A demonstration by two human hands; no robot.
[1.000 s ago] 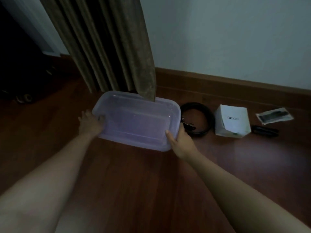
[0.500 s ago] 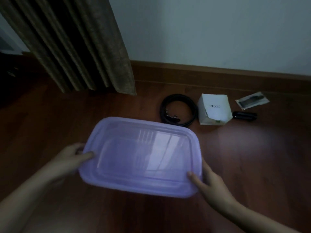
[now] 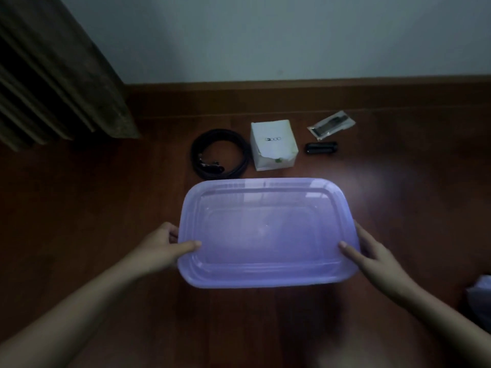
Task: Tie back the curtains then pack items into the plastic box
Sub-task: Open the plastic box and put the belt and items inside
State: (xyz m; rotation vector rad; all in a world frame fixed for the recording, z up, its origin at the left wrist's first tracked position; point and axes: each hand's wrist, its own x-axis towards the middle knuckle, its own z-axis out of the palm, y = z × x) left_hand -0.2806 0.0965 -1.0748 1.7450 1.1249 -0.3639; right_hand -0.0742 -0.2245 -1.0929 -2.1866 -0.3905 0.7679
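A translucent purple plastic box [image 3: 265, 232] with its lid on sits in the middle of the view, over the wooden floor. My left hand [image 3: 162, 248] grips its left end, thumb on the lid. My right hand [image 3: 372, 253] grips its right end the same way. Behind the box lie a coiled black belt [image 3: 219, 154], a white carton [image 3: 273, 144], a small black case [image 3: 321, 148] and a clear packet with a dark item inside [image 3: 332, 124]. A brown curtain [image 3: 61, 83] hangs at the far left, its hem near the floor.
A wooden skirting board [image 3: 292, 96] runs along the pale wall behind the items. Something pale and crumpled [image 3: 482, 288] shows at the right edge. Bare wooden floor [image 3: 93, 208] lies to the left of the box.
Both hands have drawn the box away from under the curtain and toward me. It now sits in front of the belt and the white carton.
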